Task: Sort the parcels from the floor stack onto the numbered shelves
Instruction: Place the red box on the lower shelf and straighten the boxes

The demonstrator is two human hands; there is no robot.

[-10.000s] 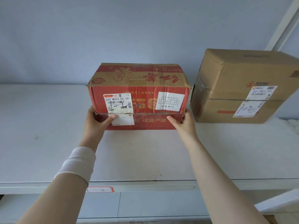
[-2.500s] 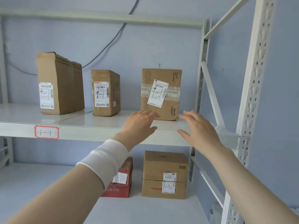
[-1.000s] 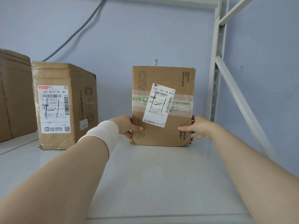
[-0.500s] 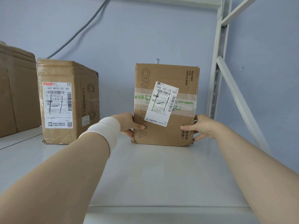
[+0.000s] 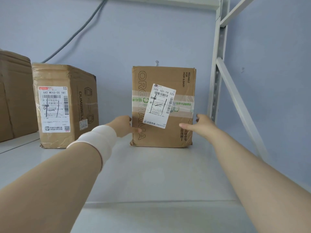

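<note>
A brown cardboard parcel (image 5: 162, 76) stands upright on the white shelf (image 5: 151, 174), near the back wall. It carries a tilted white shipping label and a band of clear tape. My left hand (image 5: 123, 126), with a white wristband, holds the parcel's lower left edge, thumb on the front face. My right hand (image 5: 200, 126) holds the lower right edge, its thumb across the front and its fingers round the side.
A taller brown box marked DUMBBELL (image 5: 67, 105) stands to the left on the same shelf, and part of another box (image 5: 13, 98) shows at the far left. The rack's white upright (image 5: 218, 64) and diagonal brace (image 5: 239, 105) rise at the right.
My hands went from the red box on the lower shelf up to this parcel and took its two sides. Over the last second they stay there; the parcel barely shifts.
</note>
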